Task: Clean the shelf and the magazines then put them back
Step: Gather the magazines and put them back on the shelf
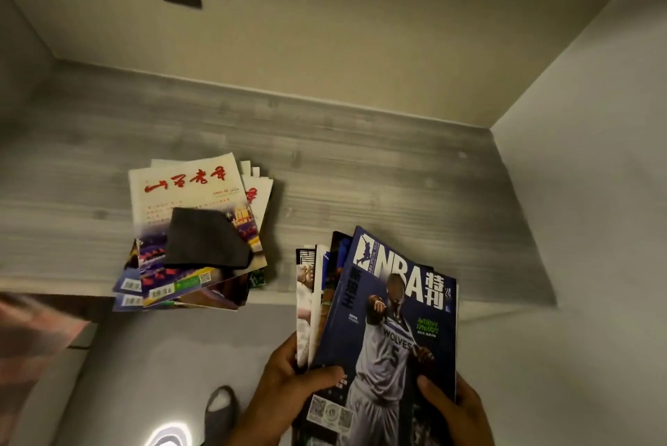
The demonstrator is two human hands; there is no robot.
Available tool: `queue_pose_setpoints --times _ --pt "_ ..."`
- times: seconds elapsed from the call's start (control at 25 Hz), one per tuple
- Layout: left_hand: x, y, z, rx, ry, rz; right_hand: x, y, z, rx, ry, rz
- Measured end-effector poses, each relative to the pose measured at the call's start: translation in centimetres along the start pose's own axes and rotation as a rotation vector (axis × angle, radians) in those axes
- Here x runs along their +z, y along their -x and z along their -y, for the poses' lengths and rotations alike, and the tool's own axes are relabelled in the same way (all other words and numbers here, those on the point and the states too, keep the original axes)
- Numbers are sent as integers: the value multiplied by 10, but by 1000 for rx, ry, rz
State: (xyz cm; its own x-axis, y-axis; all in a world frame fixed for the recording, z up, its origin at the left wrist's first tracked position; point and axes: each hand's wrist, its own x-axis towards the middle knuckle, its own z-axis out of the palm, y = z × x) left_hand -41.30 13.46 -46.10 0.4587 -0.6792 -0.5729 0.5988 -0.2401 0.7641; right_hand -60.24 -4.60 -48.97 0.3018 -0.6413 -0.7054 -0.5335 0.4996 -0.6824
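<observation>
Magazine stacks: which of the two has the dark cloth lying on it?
The left stack on the shelf, under the cloth; both hands hold the NBA stack.

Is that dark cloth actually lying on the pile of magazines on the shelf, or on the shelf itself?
Touching. The head view shows the dark cloth lying flat on the top cover of the magazine pile, with cover visible around it; it does not reach the shelf.

A cloth lies on the left magazine stack (overhanging the shelf edge).
</observation>
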Motion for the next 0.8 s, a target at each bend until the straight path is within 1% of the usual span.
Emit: queue_pose_setpoints --times 0.16,0.36,0.48,0.64,0.8 --pt "-26 -35 -42 -2 -11 -18 37 -2 52 -140 -11 -36" --pt "-23 -90 -83 -18 -66 -124 50 -57 104 -234 -43 7" --pt "-9 -126 -90 -18 -88 -191 44 -104 124 -227 -45 62" --pt "29 -167 -87 -15 -70 -339 21 -171 144 -189 -19 154" --pt "44 -197 -81 -10 -28 -468 26 -209 149 -149 8 159"
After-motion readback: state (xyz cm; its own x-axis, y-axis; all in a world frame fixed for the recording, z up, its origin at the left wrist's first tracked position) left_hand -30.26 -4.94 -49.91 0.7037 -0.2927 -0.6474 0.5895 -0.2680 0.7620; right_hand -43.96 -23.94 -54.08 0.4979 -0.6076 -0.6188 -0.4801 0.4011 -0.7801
